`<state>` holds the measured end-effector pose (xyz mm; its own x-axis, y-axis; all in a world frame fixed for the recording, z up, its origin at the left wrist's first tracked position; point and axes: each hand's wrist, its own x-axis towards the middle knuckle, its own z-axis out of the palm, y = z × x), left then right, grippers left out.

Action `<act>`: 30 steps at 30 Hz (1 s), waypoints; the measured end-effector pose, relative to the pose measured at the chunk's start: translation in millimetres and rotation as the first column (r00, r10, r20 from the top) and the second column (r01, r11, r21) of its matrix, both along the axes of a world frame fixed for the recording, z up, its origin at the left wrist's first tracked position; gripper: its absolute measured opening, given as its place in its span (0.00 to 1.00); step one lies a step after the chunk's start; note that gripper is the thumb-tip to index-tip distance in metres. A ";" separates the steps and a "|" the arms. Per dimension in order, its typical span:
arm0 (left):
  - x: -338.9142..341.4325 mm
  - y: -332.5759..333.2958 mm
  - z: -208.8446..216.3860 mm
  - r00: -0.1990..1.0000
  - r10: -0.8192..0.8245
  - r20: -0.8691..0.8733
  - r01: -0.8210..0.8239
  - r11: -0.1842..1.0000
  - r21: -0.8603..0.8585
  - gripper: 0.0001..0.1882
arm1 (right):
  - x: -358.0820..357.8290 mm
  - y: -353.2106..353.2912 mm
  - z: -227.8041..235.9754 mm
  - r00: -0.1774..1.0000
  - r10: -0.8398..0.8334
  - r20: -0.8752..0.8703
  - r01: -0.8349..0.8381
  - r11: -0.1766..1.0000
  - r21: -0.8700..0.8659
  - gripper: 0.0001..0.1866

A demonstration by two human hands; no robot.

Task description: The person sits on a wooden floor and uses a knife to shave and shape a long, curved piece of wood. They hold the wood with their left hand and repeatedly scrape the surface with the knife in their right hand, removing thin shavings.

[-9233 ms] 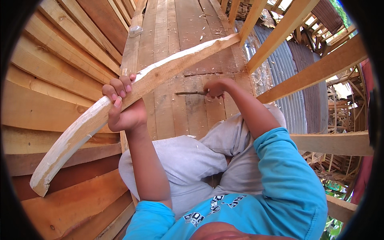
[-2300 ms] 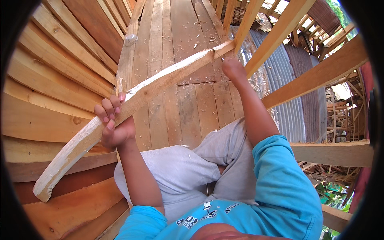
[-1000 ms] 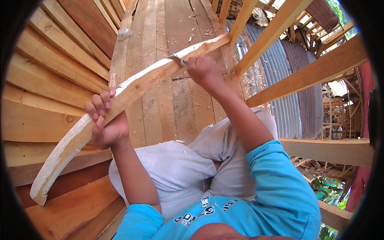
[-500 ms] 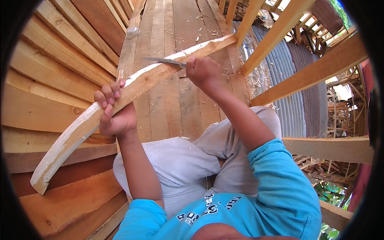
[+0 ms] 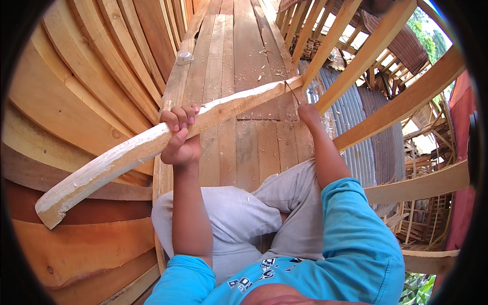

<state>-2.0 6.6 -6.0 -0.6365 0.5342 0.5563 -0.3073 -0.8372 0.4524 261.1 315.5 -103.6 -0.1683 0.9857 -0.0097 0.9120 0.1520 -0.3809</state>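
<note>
A long wooden pole (image 5: 223, 108), pale along its upper face and rough-shaved, slants across in front of me from lower left to upper right. My left hand (image 5: 181, 134) is wrapped round its middle, thumb on the near side. At the pole's far right end, my right hand (image 5: 308, 113) is closed on the handle of a knife (image 5: 292, 92). The thin dark blade lies against the pole near that tip, beside a wooden railing post. Most of the handle is hidden in my fist.
Wooden boards (image 5: 76, 96) form a wall on the left. Slatted railing posts (image 5: 330, 38) stand on the right, with corrugated metal sheets (image 5: 366, 137) beyond. Shavings lie on the plank floor (image 5: 244, 142). A small clear container (image 5: 184, 58) sits near the left wall.
My right hand has carried the knife away from me, along the pole to its far right end. My left hand still grips the pole, whose near end has risen slightly in view.
</note>
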 end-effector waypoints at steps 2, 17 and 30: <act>-4.8 -2.7 0.6 1.000 0.009 -0.016 -0.009 1.000 0.013 0.15 | -16.7 -15.7 6.5 1.000 0.011 0.008 -0.011 1.000 -0.010 0.31; -16.5 -14.9 -11.5 0.997 -0.002 -0.079 0.001 1.000 -0.016 0.13 | -107.9 -116.2 58.1 0.936 0.331 -0.122 -0.302 0.930 0.209 0.27; 14.1 -6.2 -2.3 0.914 0.198 0.353 -0.172 0.980 -0.104 0.12 | -73.4 -89.2 75.4 0.868 0.287 -0.406 -0.362 0.924 -0.122 0.32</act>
<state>12.0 0.4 -8.3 -0.8778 0.4162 0.2373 -0.3026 -0.8657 0.3989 187.7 226.3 -28.2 -0.5066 0.8601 -0.0607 0.6065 0.3055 -0.7340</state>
